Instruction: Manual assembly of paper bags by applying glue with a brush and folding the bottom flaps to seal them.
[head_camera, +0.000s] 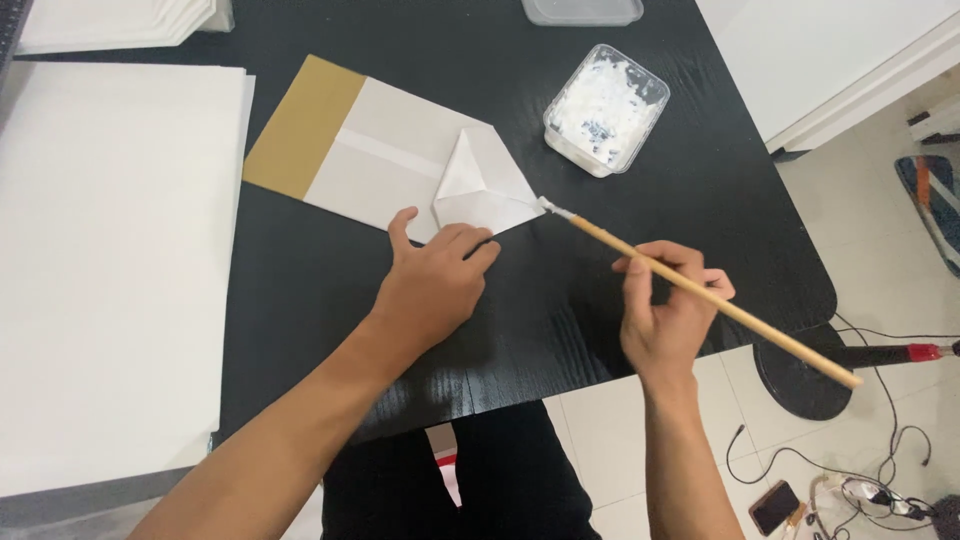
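Observation:
A folded white paper piece with a tan band (390, 150) lies on the black table (300, 290). Its right end is folded into a triangular flap. My left hand (435, 280) presses flat on the paper's near edge, fingers spread on the fold. My right hand (668, 310) grips a long wooden brush (700, 290). The brush's white tip touches the flap's right corner. A clear plastic tub of white paste (606, 108) stands just beyond the brush tip.
Large white sheets (110, 260) are stacked at the left, more paper at the top left (110, 20). A clear lid (582, 10) lies at the table's far edge. On the tiled floor at the right are a round stand base (795, 370), cables and a phone (775, 505).

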